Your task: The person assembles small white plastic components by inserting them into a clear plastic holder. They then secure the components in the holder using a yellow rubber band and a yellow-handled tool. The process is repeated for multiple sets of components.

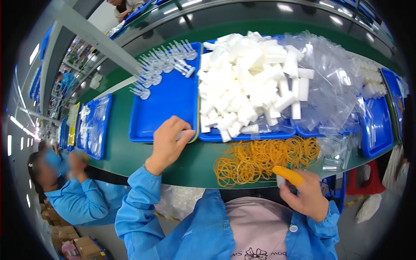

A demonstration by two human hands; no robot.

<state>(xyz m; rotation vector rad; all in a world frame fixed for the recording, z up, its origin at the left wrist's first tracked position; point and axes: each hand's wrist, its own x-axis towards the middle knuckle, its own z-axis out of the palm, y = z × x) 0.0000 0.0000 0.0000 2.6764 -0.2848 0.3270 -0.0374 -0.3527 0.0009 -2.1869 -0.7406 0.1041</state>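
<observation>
My left hand (169,142) is over the front right corner of a blue tray (167,110). Its thumb and fingers are closed on a small translucent piece (182,134), mostly covered by the fingers. Clear plastic parts with thin upright stems (162,63) stand along that tray's far and left sides. Near the table's front edge is my right hand (308,193), with an orange finger cot (289,175) on one finger. A small pale piece (281,180) shows between that finger and the thumb; its kind is unclear. Just beyond lies a heap of yellow rubber bands (255,160).
White foam blocks (247,78) are heaped in a middle blue tray. Clear plastic bags or sleeves (325,82) pile up to its right, with clear pieces (336,151) in front. Another blue tray (378,130) stands far right. At left, a person in a blue smock (82,197) sits alongside.
</observation>
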